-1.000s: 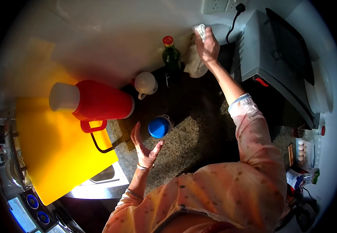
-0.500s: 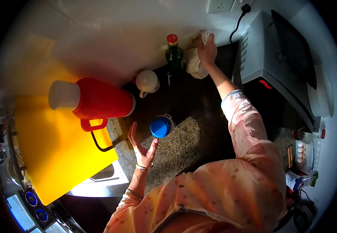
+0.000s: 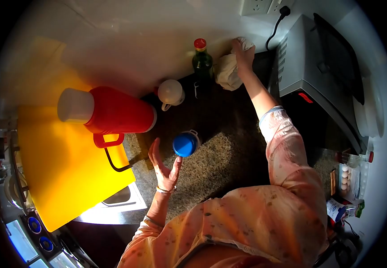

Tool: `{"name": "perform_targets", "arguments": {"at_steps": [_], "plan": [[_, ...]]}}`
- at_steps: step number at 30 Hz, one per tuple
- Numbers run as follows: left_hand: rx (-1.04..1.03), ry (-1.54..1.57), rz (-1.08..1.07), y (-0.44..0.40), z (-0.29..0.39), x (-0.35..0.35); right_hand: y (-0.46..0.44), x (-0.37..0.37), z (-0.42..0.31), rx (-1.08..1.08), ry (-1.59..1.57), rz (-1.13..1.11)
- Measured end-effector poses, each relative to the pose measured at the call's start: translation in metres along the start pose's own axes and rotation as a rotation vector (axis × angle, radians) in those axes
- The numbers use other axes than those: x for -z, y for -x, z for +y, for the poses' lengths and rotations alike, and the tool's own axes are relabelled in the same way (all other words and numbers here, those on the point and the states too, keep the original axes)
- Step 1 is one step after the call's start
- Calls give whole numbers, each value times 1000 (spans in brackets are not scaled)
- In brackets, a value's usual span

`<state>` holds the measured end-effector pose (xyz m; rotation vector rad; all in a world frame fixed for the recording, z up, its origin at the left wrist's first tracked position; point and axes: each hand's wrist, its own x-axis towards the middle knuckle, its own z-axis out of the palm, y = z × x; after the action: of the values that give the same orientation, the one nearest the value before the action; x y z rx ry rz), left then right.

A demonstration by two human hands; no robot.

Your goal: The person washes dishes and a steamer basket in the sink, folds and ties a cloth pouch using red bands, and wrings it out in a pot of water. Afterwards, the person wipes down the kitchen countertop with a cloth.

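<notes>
My left hand is over the stone counter with fingers spread and thumb out, holding nothing. Just beyond its thumb stands a small jar with a blue lid; whether they touch, I cannot tell. My right hand reaches to the back of the counter, its fingers closed on a crumpled off-white cloth near the wall. Part of the cloth bulges above the fingers and part hangs to the left. Left of it is a green glass bottle with a red cap.
A white mug with a lid stands near the wall. Further left are a red thermos with a white cap and a yellow board or sheet. A microwave occupies the right side, below a plugged-in black cord.
My right hand has shifted slightly right along the wall with the cloth, turning a little. My left hand keeps its spread pose near the jar. The whole view has shifted slightly.
</notes>
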<state>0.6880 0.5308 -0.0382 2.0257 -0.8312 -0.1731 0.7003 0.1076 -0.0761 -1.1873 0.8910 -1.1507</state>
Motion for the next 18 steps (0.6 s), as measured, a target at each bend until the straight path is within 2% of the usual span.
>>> {"name": "perform_targets", "arguments": {"at_steps": [3,6,10,12,18], "plan": [[19,-1,-5,3,-4,2,-2,3,0,19,-75,-90],[32,1,-6,3,-3,2,4,0,-14,-5,-41,-43],[26,-7,-13,2,-2,0,-6,3,6,47,-12,-16],[29,-8,-17,2,0,0,-7,6,7,11,-52,-123],[27,1,-24,1,0,-1,-7,5,7,15,-19,-76]]}}
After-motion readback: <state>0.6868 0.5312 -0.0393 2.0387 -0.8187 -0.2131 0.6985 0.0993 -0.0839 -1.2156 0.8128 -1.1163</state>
